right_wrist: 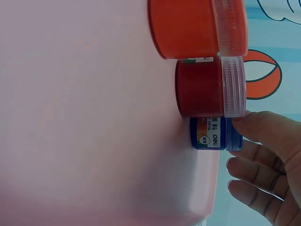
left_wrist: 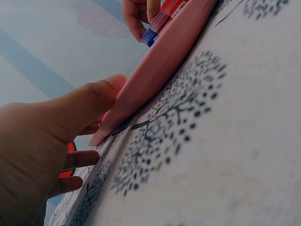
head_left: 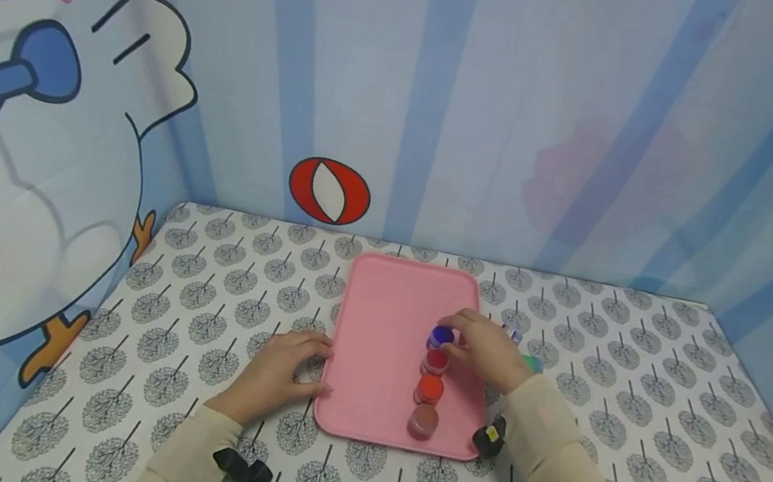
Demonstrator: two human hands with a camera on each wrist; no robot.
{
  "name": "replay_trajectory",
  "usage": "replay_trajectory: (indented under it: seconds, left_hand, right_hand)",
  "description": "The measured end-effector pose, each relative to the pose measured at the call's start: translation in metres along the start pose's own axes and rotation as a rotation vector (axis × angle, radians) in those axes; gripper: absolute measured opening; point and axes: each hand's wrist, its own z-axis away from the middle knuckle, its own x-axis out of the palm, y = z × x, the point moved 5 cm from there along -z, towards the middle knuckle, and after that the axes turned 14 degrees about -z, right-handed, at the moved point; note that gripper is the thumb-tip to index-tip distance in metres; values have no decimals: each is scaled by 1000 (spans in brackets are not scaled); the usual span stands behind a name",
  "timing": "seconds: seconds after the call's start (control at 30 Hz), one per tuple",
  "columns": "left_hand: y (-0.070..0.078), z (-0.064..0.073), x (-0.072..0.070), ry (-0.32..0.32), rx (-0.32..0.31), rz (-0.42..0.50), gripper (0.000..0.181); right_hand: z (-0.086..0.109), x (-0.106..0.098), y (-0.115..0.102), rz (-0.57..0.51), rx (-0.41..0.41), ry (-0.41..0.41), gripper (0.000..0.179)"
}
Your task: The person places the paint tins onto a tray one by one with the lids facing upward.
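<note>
A pink tray (head_left: 382, 316) lies on the patterned cloth, with a column of small paint jars along its right half. At the far end of that column my right hand (head_left: 488, 348) pinches the lid of the blue paint jar (right_wrist: 209, 133), thumb on the near side. The jar stands upright on the tray. Closest to it is a dark red jar (head_left: 435, 362), followed by an orange-red jar (head_left: 429, 389) and a brownish jar (head_left: 423, 422). My left hand (head_left: 282, 363) rests against the tray's left edge, its thumb touching the rim in the left wrist view.
Just beyond the tray's right edge, a green-blue item (head_left: 531, 363) and a small purple-and-clear item (head_left: 512, 334) are partly hidden by the right hand. A light blue striped curtain (head_left: 365, 86) with cartoon prints rises behind the table cloth (head_left: 234, 293).
</note>
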Motion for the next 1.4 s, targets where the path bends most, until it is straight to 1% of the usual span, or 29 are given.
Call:
replay_trajectory:
  seconds: [0.33, 0.6, 0.87, 1.0, 1.2, 1.4]
  left_hand:
    - [0, -1, 1, -6, 3, -12, 50]
    - [1, -1, 2, 2, 11, -12, 50]
    - [1, -1, 0, 18, 22, -19, 50]
    - [1, -1, -1, 19, 27, -25, 50]
    - [2, -1, -1, 10, 21, -16, 49]
    - [2, -1, 0, 12, 13, -15, 49]
  right_hand:
    - [-2, 2, 1, -4, 8, 5, 38]
    - [-1, 0, 0, 4, 0, 5, 38]
    - [2, -6, 2, 37, 7, 25, 37]
    - [5, -10, 2, 31, 10, 33, 36]
    - [9, -17, 2, 36, -8, 53, 36]
    - [14, -24, 3, 66, 6, 66, 37]
